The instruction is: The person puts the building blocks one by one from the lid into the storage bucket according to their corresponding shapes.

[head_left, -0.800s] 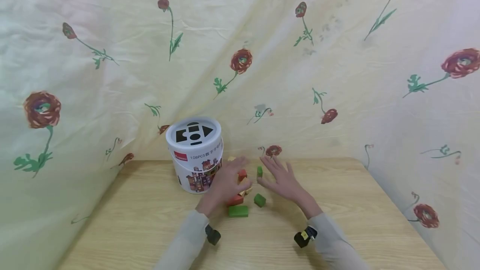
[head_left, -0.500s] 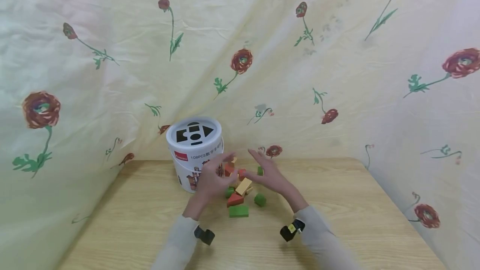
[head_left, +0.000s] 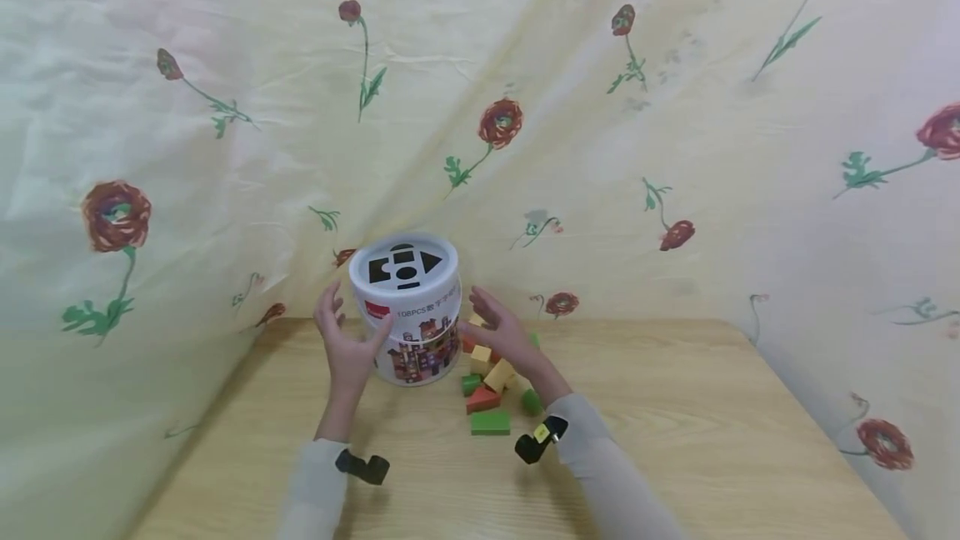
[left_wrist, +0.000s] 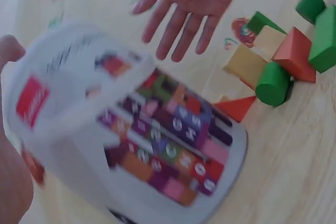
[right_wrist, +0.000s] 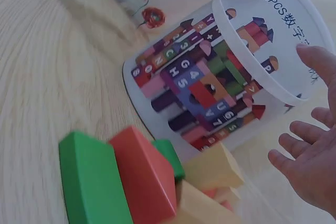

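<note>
A white toy-block bucket (head_left: 408, 312) with shape-cut holes in its lid stands upright on the table. My left hand (head_left: 347, 347) is at its left side, fingers raised and spread, thumb toward the front of the bucket. Across from it, my right hand (head_left: 513, 342) is at the bucket's right side with its fingers spread apart and nothing in them. In the right wrist view the palm of the right hand (right_wrist: 315, 156) faces the bucket (right_wrist: 210, 77). Wooden blocks lie beneath the right hand, among them a red block (head_left: 483, 399) and a green rectangular block (head_left: 491, 422).
A green cylinder (left_wrist: 273, 83) and several cream, red and green blocks lie in a loose pile beside the bucket's base. The wooden table (head_left: 637, 440) runs back to a flower-printed cloth (head_left: 570, 148) hanging behind and at both sides.
Both hands have moved left from over the block pile and parted to either side of the bucket. The view has shifted slightly left. The blocks now show more fully.
</note>
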A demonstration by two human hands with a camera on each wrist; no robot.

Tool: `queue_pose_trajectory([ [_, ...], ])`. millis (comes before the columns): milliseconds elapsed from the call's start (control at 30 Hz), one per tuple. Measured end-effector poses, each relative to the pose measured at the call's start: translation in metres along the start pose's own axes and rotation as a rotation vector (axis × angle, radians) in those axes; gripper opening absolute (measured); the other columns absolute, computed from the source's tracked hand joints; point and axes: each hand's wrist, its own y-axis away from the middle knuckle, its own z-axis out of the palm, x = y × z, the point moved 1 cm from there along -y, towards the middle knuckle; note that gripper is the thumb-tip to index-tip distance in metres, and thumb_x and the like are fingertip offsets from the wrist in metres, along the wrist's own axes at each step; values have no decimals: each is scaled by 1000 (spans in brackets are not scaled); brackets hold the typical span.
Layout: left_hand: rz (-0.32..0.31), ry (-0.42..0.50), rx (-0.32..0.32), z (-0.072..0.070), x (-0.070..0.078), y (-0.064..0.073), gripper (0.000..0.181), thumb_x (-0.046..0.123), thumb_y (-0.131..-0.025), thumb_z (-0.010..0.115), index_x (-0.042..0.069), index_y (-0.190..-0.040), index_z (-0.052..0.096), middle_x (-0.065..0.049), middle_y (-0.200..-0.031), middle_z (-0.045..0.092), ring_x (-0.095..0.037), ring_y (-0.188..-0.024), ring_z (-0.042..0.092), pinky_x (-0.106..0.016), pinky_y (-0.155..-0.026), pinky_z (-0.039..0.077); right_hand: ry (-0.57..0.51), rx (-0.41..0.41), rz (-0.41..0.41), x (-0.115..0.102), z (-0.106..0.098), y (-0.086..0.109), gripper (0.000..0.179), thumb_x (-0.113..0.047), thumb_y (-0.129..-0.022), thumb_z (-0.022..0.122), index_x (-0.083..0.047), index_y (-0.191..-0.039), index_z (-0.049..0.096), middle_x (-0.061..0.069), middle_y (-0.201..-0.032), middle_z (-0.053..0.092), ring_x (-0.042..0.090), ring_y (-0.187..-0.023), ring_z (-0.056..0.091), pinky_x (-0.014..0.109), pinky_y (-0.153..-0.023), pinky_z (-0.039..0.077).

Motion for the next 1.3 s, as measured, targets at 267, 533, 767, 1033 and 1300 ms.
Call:
queue_pose_trajectory([
  [267, -458, 249, -183, -21, -45, -9, 85, 10, -93, 71, 17, -162, 22, -11, -167, 27, -35, -153, 29, -52, -123, 30, -145, 49, 73, 4, 11, -19, 82, -40, -97, 67, -19, -163, 25, 6, -165, 35, 29, -152, 35, 51, -121, 33],
  [533, -537, 273, -281, -24, -52, -12, 82, 16, -92, 75, 27, -160, 31, -6, -168, 29, -32, -153, 31, -50, -121, 33, -153, 51, 107, 2, 17, -23, 79, -42, -93, 72, -24, -159, 34, 3, -164, 38, 26, -152, 35, 49, -122, 31],
  [767, -604, 278, -329, -38, -54, -21, 80, 10, -91, 75, 24, -158, 35, -7, -164, 34, -30, -150, 36, -43, -118, 40, -166, 8, 82, 0, 19, -16, 69, -32, -93, 73, -25, -155, 43, 2, -160, 45, 24, -149, 41, 46, -120, 35],
  [1033, -551, 263, -482, -66, -53, -22, 71, 13, -97, 67, 17, -159, 31, -11, -162, 31, -27, -144, 42, -26, -105, 50, -145, -104, 53, -6, 23, 15, 61, -29, -98, 68, -32, -154, 43, -7, -160, 44, 19, -149, 40, 44, -122, 32],
  [1300, -530, 249, -556, -82, -47, -13, 66, 7, -96, 65, 16, -154, 35, -5, -153, 39, -8, -125, 55, -29, -102, 53, -140, -218, -17, -7, 26, 46, 64, -18, -101, 62, -24, -159, 35, -4, -164, 37, 20, -153, 34, 44, -123, 29],
])
